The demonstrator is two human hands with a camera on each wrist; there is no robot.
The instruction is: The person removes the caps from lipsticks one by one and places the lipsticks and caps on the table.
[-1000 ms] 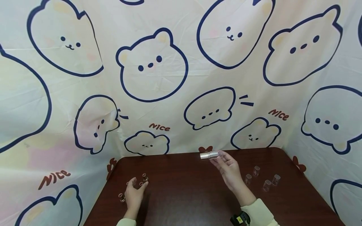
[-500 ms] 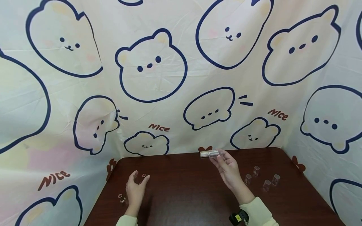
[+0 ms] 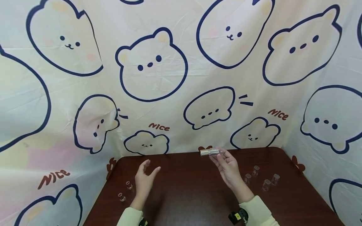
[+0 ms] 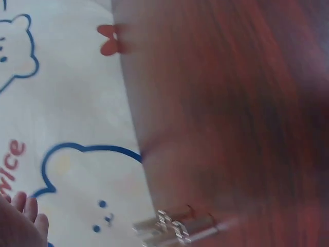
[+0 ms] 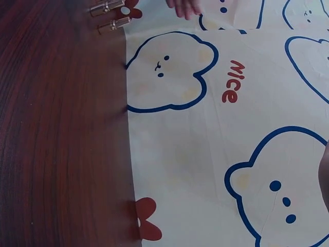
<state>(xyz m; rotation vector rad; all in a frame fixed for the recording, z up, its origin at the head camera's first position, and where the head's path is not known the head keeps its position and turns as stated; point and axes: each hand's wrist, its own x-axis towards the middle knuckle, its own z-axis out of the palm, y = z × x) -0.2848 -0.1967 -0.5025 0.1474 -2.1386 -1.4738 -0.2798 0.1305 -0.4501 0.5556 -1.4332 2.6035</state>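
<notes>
My right hand (image 3: pixel 227 168) pinches a silvery lipstick tube (image 3: pixel 210 153) with a clear end, held sideways above the table's far edge. My left hand (image 3: pixel 145 183) is raised over the table's left side, thumb and fingers spread apart with nothing visible between them. Left of it, two small gold and clear lipstick tubes (image 3: pixel 129 185) stand upright. Two such gold tubes (image 4: pixel 185 229) also show in the left wrist view, and two tubes (image 5: pixel 114 24) at the top of the right wrist view. My left palm may hide others behind it. The right wrist view does not show the held tube.
Several small clear caps (image 3: pixel 266 185) stand on the dark red-brown table (image 3: pixel 192 194), right of my right forearm. A pale cloth (image 3: pixel 175 113) printed with cartoon bears hangs behind the table and along both sides.
My left hand has moved right and up, away from the gold tubes; one more of them now shows at its left. My right hand and its lipstick tube have hardly moved.
</notes>
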